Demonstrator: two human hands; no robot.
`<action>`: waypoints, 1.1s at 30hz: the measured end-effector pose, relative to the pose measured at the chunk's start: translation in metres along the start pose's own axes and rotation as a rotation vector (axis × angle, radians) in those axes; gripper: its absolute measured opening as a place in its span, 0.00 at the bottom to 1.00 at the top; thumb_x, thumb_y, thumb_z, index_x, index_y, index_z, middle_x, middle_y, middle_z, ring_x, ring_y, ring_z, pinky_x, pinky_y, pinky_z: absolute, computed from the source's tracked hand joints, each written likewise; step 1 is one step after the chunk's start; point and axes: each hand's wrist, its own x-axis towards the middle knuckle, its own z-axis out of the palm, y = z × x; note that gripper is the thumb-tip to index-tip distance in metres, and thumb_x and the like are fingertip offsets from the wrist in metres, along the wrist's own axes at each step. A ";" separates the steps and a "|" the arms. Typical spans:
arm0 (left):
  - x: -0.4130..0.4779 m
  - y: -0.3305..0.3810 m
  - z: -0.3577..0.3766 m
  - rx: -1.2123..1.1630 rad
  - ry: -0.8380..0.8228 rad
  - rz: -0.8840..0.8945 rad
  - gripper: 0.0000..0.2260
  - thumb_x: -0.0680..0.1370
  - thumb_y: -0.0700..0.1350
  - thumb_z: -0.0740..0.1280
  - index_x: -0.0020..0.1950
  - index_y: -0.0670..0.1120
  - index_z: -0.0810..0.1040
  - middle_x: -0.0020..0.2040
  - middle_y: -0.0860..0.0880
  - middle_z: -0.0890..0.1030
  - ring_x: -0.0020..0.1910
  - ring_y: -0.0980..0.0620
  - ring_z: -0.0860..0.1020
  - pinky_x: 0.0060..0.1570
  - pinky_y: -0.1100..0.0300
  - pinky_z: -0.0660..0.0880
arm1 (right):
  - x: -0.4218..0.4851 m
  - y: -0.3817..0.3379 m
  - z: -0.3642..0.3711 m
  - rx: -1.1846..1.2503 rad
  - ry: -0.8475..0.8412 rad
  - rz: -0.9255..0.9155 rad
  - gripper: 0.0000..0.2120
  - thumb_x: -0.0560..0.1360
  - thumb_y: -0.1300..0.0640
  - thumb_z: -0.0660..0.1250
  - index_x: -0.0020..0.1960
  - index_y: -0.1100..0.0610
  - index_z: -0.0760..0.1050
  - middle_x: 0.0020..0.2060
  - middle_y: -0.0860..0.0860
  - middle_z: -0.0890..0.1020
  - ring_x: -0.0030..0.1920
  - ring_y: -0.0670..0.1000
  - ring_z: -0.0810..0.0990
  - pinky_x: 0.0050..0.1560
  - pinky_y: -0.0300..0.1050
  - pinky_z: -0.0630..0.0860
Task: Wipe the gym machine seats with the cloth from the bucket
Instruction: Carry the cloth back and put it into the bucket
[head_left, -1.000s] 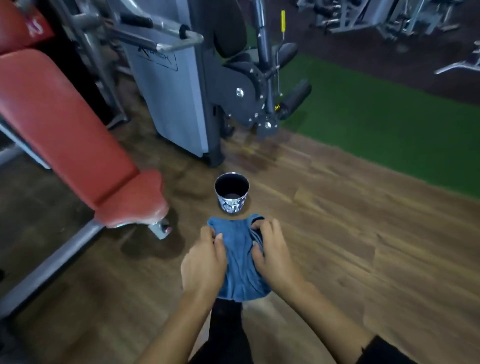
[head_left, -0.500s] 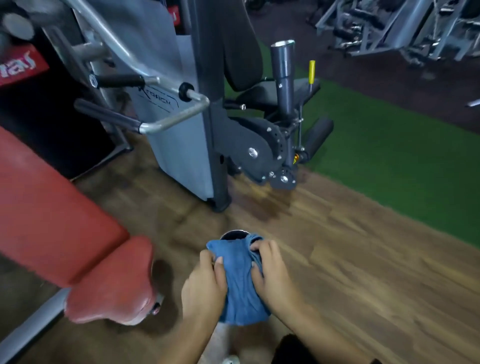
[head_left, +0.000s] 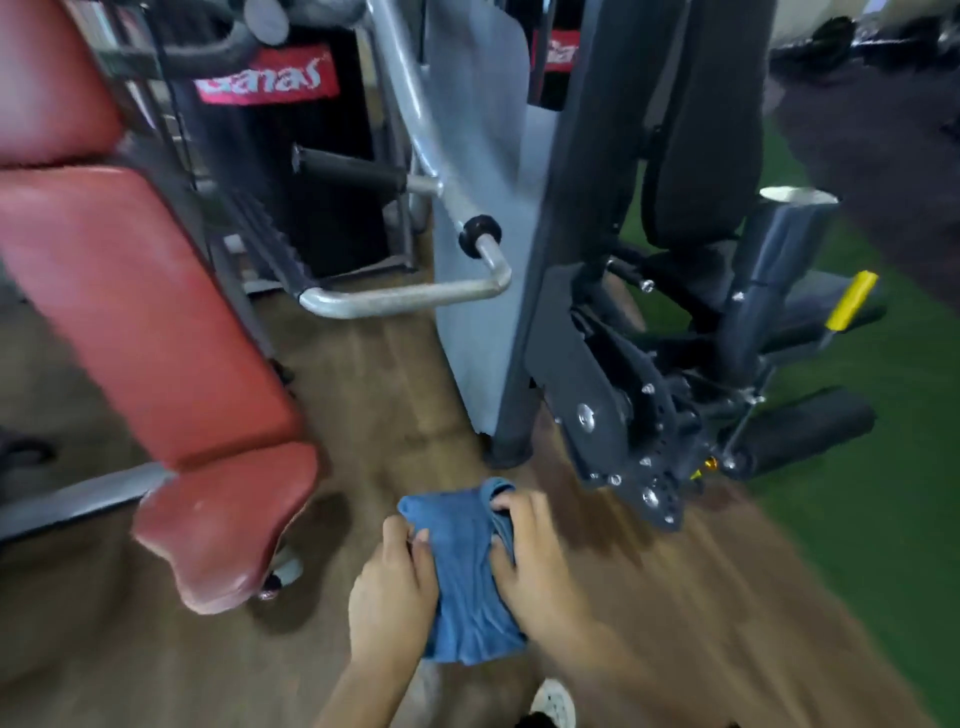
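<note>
both hands hold the blue cloth (head_left: 470, 571) above the wooden floor (head_left: 701, 597), low in the middle of the view. the left hand (head_left: 389, 597) grips its left edge, fingers curled into the fabric. the right hand (head_left: 535, 566) clutches the bunched right edge, fingers curled too. the cloth hangs just right of the red seat pad (head_left: 223, 525), near the foot of the grey machine (head_left: 483, 156). a red label (head_left: 267, 78) behind shows white letters ending "anas", its start blurred. a second red label (head_left: 561, 49) is half hidden and unreadable. a yellow pin handle (head_left: 852, 301) sticks out at the right.
</note>
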 end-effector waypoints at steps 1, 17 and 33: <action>0.001 0.005 0.006 -0.010 0.027 -0.023 0.05 0.79 0.45 0.61 0.45 0.47 0.67 0.34 0.45 0.77 0.37 0.36 0.78 0.32 0.52 0.67 | 0.006 0.008 -0.006 -0.008 -0.023 -0.017 0.16 0.71 0.64 0.61 0.58 0.57 0.69 0.52 0.47 0.66 0.51 0.36 0.67 0.52 0.24 0.62; 0.013 0.036 0.029 -0.133 0.135 -0.206 0.06 0.80 0.46 0.59 0.45 0.47 0.67 0.33 0.50 0.77 0.34 0.46 0.77 0.35 0.52 0.71 | 0.061 0.030 -0.036 0.098 -0.176 0.131 0.36 0.73 0.64 0.68 0.76 0.56 0.54 0.69 0.50 0.64 0.68 0.45 0.64 0.68 0.30 0.56; 0.024 0.066 0.062 -0.025 0.251 -0.196 0.06 0.80 0.47 0.59 0.46 0.45 0.68 0.33 0.49 0.77 0.34 0.44 0.77 0.37 0.48 0.74 | 0.082 0.056 -0.065 0.067 -0.264 0.107 0.33 0.72 0.66 0.67 0.74 0.57 0.58 0.57 0.50 0.66 0.55 0.43 0.68 0.51 0.16 0.57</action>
